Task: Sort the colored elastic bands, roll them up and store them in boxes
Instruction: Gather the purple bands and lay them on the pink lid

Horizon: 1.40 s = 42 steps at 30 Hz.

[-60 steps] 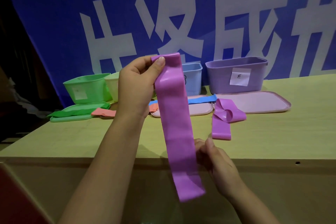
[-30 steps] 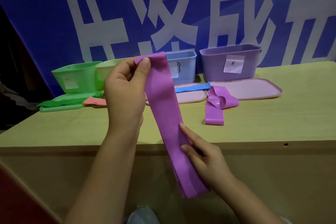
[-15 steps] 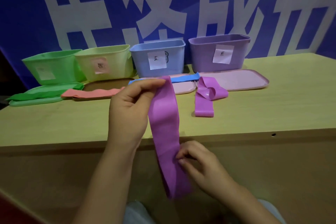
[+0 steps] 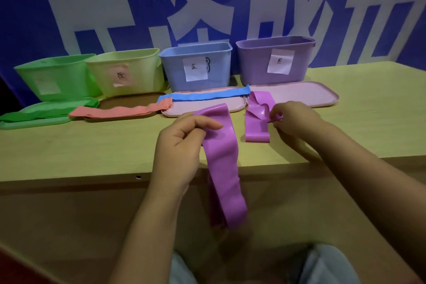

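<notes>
Row of boxes, upper frame: green box (image 4: 55,76); yellow box (image 4: 125,71); blue box (image 4: 196,64); purple box (image 4: 275,59) right of centre; lids flat in front.
Left hand (image 4: 182,150), frame centre: fingers pinched shut on top of hanging purple band (image 4: 222,157); band trails over counter (image 4: 92,150) edge.
Right hand (image 4: 292,120), right of centre: fingers nipping crumpled second purple band (image 4: 258,120), which lies on counter.
Advice: lift second band clear; flatten twist; align both before rolling; destination likely purple box.
</notes>
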### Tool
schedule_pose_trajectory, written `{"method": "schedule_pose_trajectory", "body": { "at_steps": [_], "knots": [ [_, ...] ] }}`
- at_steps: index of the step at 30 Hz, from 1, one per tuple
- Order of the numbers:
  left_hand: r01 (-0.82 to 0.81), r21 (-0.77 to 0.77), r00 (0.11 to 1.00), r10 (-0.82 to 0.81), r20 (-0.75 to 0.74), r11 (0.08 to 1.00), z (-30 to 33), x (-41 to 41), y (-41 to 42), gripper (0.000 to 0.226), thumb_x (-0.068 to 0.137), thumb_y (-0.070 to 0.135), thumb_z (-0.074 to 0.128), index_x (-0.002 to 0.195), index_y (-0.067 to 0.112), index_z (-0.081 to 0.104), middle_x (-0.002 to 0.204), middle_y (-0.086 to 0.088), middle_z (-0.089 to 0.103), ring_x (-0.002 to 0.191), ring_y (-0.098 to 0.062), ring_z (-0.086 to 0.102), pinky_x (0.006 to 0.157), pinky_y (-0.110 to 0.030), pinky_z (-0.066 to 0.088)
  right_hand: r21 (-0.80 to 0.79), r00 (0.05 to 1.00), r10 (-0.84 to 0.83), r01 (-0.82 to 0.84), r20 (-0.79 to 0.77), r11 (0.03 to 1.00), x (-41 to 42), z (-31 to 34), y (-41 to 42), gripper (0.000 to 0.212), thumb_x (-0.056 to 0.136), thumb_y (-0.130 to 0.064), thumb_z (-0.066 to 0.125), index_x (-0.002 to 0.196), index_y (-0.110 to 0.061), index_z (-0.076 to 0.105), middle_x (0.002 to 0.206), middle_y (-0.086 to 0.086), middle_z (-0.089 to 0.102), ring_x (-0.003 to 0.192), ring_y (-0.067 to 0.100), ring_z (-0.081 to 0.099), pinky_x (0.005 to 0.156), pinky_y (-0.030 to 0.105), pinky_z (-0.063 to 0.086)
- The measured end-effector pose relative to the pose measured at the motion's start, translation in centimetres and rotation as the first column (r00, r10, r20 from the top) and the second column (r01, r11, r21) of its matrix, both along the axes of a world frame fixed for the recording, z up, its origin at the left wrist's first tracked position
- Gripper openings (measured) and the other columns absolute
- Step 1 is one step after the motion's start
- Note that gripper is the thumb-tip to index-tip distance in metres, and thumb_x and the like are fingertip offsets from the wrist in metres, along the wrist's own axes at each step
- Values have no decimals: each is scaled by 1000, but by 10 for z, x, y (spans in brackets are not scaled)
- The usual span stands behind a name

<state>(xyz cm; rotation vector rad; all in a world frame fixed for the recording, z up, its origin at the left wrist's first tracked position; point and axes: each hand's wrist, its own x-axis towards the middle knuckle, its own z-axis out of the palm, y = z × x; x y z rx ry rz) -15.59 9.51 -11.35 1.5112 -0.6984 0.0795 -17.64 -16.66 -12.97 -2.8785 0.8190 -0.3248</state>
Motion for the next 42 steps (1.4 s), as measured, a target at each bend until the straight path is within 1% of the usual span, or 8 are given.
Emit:
{"method": "schedule_pose_trajectory", "body": {
  "at_steps": [5,12,15,22,27,30,33,42],
  "knots": [
    [-25,30,999,27,-44,999,0,-4,-2,43,88,-7,48,72,26,71,76,19,69,79,1,62,79,-27,50,-151,976,14,20,219,988,-2,-10,-8,18,90,-14,56,108,-16,50,99,8,63,86,29,57,65,34,48],
    [-38,19,997,40,-72,999,4,-6,-6,42,90,-3,49,80,31,72,87,18,71,91,-3,63,84,-29,53,388,697,-178,-154,694,909,-5,31,-9,32,92,-13,57,122,-12,46,98,1,57,75,15,61,56,21,46],
    [-52,-3,992,51,-116,999,5,-6,-10,42,90,-2,50,81,32,72,93,13,71,98,-11,63,85,-31,53,457,607,-230,-249,760,854,-5,55,-4,26,91,-13,56,117,-11,53,96,-1,57,86,11,59,72,21,53],
    [-166,-90,960,140,-241,982,12,-2,-15,33,90,-3,48,89,20,72,97,10,70,96,-13,62,92,-41,49,381,476,-145,-448,868,809,-29,109,33,13,95,-20,50,102,-22,60,88,-10,58,88,7,55,66,14,46],
    [-135,-114,975,111,-194,984,22,-12,-14,16,91,13,58,99,16,72,78,26,69,81,20,57,85,-31,50,347,495,11,-625,869,699,-59,140,67,18,92,-13,53,99,-26,63,94,-10,60,91,9,57,72,21,50],
    [-113,-141,986,93,-139,984,30,-18,-9,26,83,42,60,88,20,73,85,10,70,85,-4,63,79,-30,49,360,507,59,-683,860,635,-72,150,83,16,92,-13,54,98,-22,64,92,-8,62,84,7,58,67,19,49],
    [-53,-151,998,45,-51,987,35,-24,-4,43,67,63,55,78,24,71,84,8,70,83,-6,62,82,-32,49,397,542,72,-693,837,602,-75,148,97,12,91,-14,56,98,-19,65,87,-6,63,78,5,59,61,16,47],
    [72,-61,995,-67,72,996,33,-30,-1,30,69,52,73,83,26,73,85,0,72,84,-20,65,72,-33,52,525,592,52,-748,804,406,-67,109,138,13,89,-15,59,101,-12,64,88,2,63,68,6,60,56,18,50]
  ]
}}
